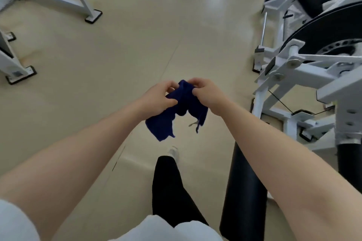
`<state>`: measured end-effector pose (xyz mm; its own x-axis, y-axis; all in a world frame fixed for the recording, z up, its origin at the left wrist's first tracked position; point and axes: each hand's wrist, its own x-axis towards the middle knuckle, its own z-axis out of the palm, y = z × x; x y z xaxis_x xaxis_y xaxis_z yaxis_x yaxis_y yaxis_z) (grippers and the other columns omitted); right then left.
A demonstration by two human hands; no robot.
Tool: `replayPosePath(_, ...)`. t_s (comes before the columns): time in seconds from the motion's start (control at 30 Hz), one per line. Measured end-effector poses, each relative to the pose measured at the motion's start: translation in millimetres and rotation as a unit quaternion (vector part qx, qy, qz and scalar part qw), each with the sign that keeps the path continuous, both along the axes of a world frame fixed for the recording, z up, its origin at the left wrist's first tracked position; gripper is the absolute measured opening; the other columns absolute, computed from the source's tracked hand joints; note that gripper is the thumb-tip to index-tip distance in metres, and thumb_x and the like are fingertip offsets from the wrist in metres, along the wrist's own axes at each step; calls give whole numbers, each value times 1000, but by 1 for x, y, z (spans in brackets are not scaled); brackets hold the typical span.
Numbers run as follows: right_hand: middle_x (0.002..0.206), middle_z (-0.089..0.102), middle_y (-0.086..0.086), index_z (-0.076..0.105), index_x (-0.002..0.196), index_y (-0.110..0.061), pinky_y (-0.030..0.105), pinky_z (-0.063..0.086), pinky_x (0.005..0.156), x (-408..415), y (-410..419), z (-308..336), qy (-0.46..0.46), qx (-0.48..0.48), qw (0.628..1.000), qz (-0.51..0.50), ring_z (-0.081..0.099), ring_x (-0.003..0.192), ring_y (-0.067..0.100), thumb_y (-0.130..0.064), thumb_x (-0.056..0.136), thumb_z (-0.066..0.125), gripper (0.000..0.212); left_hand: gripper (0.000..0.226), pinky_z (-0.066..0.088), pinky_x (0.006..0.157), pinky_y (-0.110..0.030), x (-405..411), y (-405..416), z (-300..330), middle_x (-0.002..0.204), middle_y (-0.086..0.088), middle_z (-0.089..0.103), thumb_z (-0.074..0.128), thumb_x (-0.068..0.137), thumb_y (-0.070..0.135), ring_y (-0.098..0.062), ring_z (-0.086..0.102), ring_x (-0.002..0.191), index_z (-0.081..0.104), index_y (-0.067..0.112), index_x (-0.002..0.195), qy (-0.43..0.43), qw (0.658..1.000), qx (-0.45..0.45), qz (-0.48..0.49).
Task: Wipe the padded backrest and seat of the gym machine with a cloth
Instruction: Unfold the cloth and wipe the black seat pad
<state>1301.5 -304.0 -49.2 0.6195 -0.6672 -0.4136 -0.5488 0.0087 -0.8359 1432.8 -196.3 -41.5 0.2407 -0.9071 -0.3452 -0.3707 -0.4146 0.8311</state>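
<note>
A dark blue cloth (180, 109) hangs bunched in front of me, above the beige floor. My left hand (158, 97) pinches its left side and my right hand (207, 94) grips its right side; loose ends dangle below. A white-framed gym machine (305, 76) stands to my right, with a black padded roller (244, 188) low beside my right forearm and another black pad (307, 0) at the upper right. Neither hand touches the machine. I cannot make out a backrest or a seat.
White frames of other machines stand at the upper left (58, 0) and left edge (11, 64), with black-rimmed feet on the floor. My black-trousered leg and white shoe (173, 152) are below the cloth. Open beige floor (137, 45) lies ahead.
</note>
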Motion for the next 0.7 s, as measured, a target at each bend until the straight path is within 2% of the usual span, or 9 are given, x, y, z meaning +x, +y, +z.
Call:
replayPosePath(0.07,81,63,1,63,89,-19,28,45,61,18,-51,4,37,-20,998,-39,58,76,23,0,83,38,32,27,44,61,-21,22,-55,2,101,5,60,51,86,10,-14,60,81,56,21,110,-25,999,10,-17)
replayPosePath(0.13,77,61,0,62,80,-21,27,43,61,28,-103,14,61,-19,996,-58,55,74,22,-1,84,36,33,22,41,62,-19,40,-112,10,98,4,62,52,86,12,-15,58,83,58,20,105,-40,999,-1,-16)
replayPosePath(0.27,85,64,4,65,91,-16,32,47,70,36,-193,33,76,-68,991,-92,57,82,23,-1,84,35,35,15,38,57,-18,59,-222,26,90,2,61,51,87,13,-10,54,73,58,18,99,-76,996,-33,-32)
replayPosePath(0.33,87,63,4,66,92,-15,28,45,67,38,-236,39,87,-100,985,-114,56,82,22,1,83,35,37,18,37,55,-17,64,-274,28,91,2,61,50,88,13,-12,55,73,58,17,104,-88,994,-39,-46)
replayPosePath(0.4,90,62,3,66,95,-15,26,42,63,39,-279,40,99,-113,978,-141,54,84,21,1,84,33,38,28,39,60,-20,68,-325,25,96,1,60,50,90,15,-15,56,78,55,17,117,-103,992,-46,-60)
replayPosePath(0.47,95,63,4,65,99,-16,26,39,69,40,-324,35,111,-119,972,-169,54,88,21,-1,85,32,39,33,38,69,-24,75,-377,18,98,1,58,50,91,18,-17,53,84,51,17,124,-132,986,-42,-89)
replayPosePath(0.6,107,62,5,63,107,-18,31,43,74,46,-419,21,164,-145,956,-196,54,94,22,-5,90,33,37,16,36,55,-24,93,-493,5,94,-2,59,50,91,24,-19,54,81,56,16,105,-163,974,-21,-156)
replayPosePath(0.7,108,63,6,61,109,-18,40,51,80,55,-495,22,199,-145,942,-226,56,96,24,-8,90,35,35,16,35,53,-23,103,-588,7,93,-2,59,46,92,27,-20,53,81,55,16,98,-163,969,-3,-187)
